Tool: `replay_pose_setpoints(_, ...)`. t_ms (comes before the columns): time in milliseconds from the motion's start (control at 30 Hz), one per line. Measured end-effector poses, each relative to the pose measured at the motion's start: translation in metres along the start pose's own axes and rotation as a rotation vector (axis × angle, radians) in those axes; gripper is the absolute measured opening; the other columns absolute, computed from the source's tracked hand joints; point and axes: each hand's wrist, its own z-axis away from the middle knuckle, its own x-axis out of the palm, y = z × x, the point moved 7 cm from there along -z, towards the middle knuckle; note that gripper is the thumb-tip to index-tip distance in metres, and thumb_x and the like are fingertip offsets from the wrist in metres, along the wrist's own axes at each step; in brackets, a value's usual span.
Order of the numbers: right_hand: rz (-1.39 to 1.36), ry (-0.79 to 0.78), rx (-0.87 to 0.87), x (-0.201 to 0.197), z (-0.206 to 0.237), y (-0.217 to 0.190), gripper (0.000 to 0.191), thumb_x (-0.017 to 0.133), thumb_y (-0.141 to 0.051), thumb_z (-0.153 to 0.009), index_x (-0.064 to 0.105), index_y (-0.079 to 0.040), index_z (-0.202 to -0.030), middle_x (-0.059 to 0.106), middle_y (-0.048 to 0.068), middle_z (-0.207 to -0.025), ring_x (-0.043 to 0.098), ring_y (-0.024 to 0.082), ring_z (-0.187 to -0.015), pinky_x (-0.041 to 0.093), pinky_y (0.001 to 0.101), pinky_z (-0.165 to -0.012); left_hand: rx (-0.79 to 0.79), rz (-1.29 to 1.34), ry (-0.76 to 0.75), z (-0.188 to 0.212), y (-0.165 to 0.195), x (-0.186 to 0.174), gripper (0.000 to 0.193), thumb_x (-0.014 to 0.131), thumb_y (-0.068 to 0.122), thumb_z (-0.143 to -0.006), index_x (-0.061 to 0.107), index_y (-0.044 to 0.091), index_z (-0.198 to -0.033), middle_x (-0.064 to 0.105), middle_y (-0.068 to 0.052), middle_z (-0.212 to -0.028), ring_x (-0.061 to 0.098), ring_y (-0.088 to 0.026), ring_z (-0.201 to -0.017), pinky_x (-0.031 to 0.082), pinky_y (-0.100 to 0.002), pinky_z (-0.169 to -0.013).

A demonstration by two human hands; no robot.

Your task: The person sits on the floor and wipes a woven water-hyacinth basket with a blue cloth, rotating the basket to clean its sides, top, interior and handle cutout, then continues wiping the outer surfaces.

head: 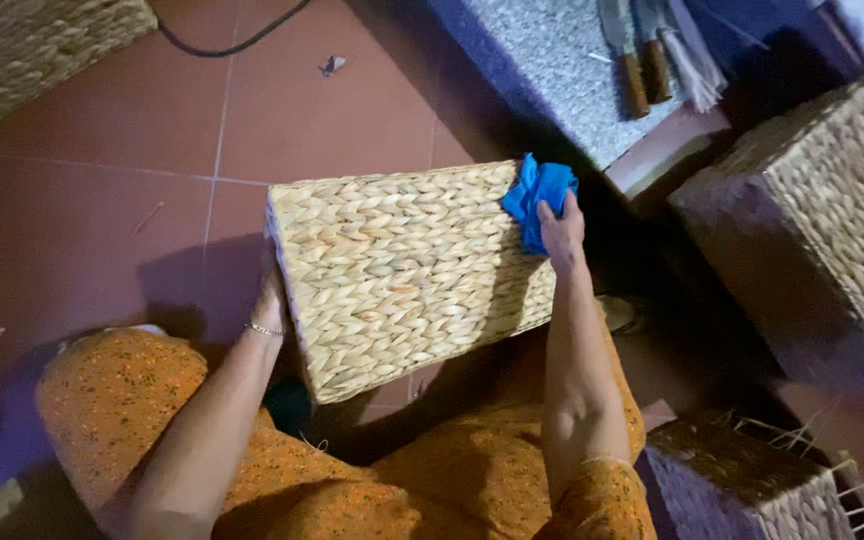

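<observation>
1. Your right hand presses a crumpled blue cloth against the far upper corner of the woven basket, fingers closed down on the cloth so that it stays bunched under your palm and keeps contact with the weave.
2. Your left hand sits at the opposite, left end of the basket, at its edge. The fingers are hidden behind the rim, so you cannot tell from here whether they curl around it or lie flat; a thin bracelet shows at the wrist.
3. The basket lies on its side, tilted across your lap and above the red tile floor, one broad plaited face turned up toward you. Held like this between both hands, it is braced against the push of the cloth.
4. Your knees, in orange patterned fabric, sit beneath the near edge and seem to take some of its weight.
5. Around you: another woven basket stands to the right, an unfinished one with loose strands sticking up is at lower right, and wooden-handled tools rest on a speckled stone ledge beyond the cloth.
6. A dark cable crosses the floor at the top.
</observation>
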Motion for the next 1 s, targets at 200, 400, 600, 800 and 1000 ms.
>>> replay_pose_setpoints(200, -0.656, 0.113, 0.041, -0.043, 0.034, 0.016, 0.047, 0.067, -0.018, -0.102, 0.054, -0.001, -0.144, 0.066, 0.009, -0.129, 0.066, 0.019, -0.111, 0.056, 0.0338, -0.096, 0.150, -0.058, 0.053, 0.014, 0.030, 0.024, 0.090, 0.046, 0.071, -0.093, 0.044, 0.003, -0.152, 0.057, -0.014, -0.144, 0.057, -0.028, -0.128, 0.047, -0.044, -0.108)
replay_pose_setpoints(400, -0.974, 0.240, 0.040, -0.087, 0.083, 0.051, 0.049, 0.063, -0.021, -0.101, 0.049, -0.004, -0.146, 0.066, 0.010, -0.127, 0.066, 0.021, -0.101, 0.055, 0.0367, -0.086, 0.285, -0.108, -0.008, 0.042, 0.054, 0.038, 0.085, 0.044, 0.075, -0.092, 0.036, 0.014, -0.151, 0.049, -0.010, -0.151, 0.051, -0.024, -0.136, 0.046, -0.045, -0.111)
replay_pose_setpoints(600, -0.584, 0.270, -0.030, -0.094, 0.085, 0.064, 0.040, 0.064, -0.016, -0.105, 0.056, -0.002, -0.142, 0.067, 0.009, -0.132, 0.065, 0.017, -0.113, 0.053, 0.0319, -0.099, 0.059, -0.197, 0.199, 0.043, 0.011, 0.019, 0.082, 0.050, 0.068, -0.095, 0.047, 0.005, -0.147, 0.055, -0.019, -0.138, 0.057, -0.029, -0.127, 0.051, -0.048, -0.102)
replay_pose_setpoints(800, -0.209, 0.473, -0.245, -0.126, 0.118, 0.005, 0.037, 0.067, -0.020, -0.104, 0.059, -0.001, -0.134, 0.067, 0.008, -0.120, 0.065, 0.018, -0.105, 0.055, 0.0355, -0.095, 0.070, 0.064, 0.126, 0.064, -0.028, 0.044, 0.071, 0.054, 0.057, -0.096, 0.048, 0.006, -0.146, 0.058, -0.013, -0.141, 0.059, -0.023, -0.125, 0.049, -0.040, -0.105)
replay_pose_setpoints(1000, 0.778, 0.328, -0.508, -0.031, 0.170, -0.092, 0.041, 0.065, -0.040, -0.090, 0.066, -0.014, -0.120, 0.065, 0.018, -0.103, 0.061, 0.031, -0.084, 0.050, 0.0377, -0.065, 0.200, -0.024, 0.193, 0.069, -0.009, 0.061, 0.058, 0.053, 0.049, -0.097, 0.046, 0.009, -0.138, 0.058, -0.007, -0.131, 0.060, -0.020, -0.123, 0.053, -0.038, -0.100)
